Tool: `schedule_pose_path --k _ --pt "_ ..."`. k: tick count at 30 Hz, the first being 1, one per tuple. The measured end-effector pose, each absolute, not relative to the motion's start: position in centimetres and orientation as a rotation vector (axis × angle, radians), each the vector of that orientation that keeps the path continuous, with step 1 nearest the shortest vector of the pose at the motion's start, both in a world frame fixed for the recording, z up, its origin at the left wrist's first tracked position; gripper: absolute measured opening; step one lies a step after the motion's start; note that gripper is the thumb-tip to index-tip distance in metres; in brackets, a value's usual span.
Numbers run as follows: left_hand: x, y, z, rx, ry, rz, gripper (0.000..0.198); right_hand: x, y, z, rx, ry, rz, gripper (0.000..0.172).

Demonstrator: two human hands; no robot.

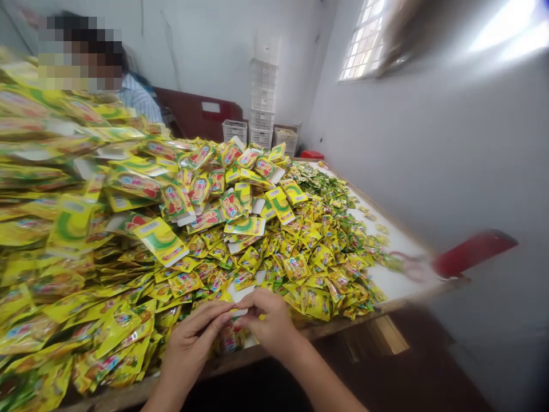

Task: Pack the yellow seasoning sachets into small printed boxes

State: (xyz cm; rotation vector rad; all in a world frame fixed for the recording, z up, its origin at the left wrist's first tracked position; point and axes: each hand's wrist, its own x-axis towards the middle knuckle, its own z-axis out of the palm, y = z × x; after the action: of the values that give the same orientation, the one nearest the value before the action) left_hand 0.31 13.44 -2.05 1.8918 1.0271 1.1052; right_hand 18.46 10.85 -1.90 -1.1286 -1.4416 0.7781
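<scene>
My left hand (195, 337) and my right hand (268, 320) meet at the table's near edge, both closed with thumbs and fingertips pinching. Between them is a small printed carton (230, 339) with a whitish flap at its top; my fingers cover much of it. Just beyond my hands spreads a heap of small yellow sachets (295, 266). On top of it lie several yellow-and-green cartons (160, 240), some with white flaps sticking out. Larger yellow packs (120, 326) are piled high to my left.
A co-worker in a striped shirt (139, 97) is behind the pile at the far left. White crates (261, 94) are stacked by the back wall. Blurred red-handled scissors (409, 266) and a red object (476, 253) are at the table's right corner. Green sachets (319, 183) lie farther back.
</scene>
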Motion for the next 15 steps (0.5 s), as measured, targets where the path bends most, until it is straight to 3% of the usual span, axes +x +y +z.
schedule_pose_path --k 4,10,15 --pt "-0.6 13.0 -3.1 1.938 1.033 1.064 0.028 18.6 10.3 -2.3 -1.108 -1.452 0.781 0.02" --pt "-0.9 12.6 -4.1 1.826 1.111 1.013 0.034 18.5 10.7 -1.8 -1.198 -1.457 0.935 0.008" --pt "-0.2 12.2 -4.0 1.799 1.139 1.039 0.028 18.2 10.4 -0.7 -1.212 -1.657 0.545 0.01"
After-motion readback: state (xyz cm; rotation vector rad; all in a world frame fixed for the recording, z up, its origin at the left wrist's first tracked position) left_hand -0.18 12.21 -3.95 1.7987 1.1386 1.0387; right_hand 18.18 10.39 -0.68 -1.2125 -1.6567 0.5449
